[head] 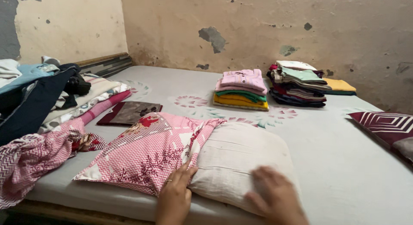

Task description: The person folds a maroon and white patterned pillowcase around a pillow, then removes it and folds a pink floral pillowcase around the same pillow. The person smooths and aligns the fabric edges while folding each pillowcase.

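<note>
A bare cream pillow [241, 160] lies on the bed [344, 164] at about 6 o'clock in the view, half inside a pink zigzag pillowcase [146, 154] with red flowers that spreads away toward 9 o'clock. The left hand [174, 195] rests at the mouth of the case, where cloth meets pillow, fingers spread and pressing rather than closed; whether it pinches the hem I cannot tell. The right hand [277, 199] lies flat and released on the near corner of the pillow, blurred by motion.

To do this step well, it seems best to hold the hem of the case firmly with the left hand while the right works the pillow, one corner at a time, so the cloth does not bunch along the seam. Keeping the pillow flat on the bed should stop it folding inside.

At 12 o'clock sits a neat stack of folded clothes [241, 89], with a second, darker stack [299, 85] just beside it toward 1 o'clock. A loose heap of laundry [38, 104] lies at 9 o'clock, and a maroon patterned cushion [385, 126] at 3 o'clock
</note>
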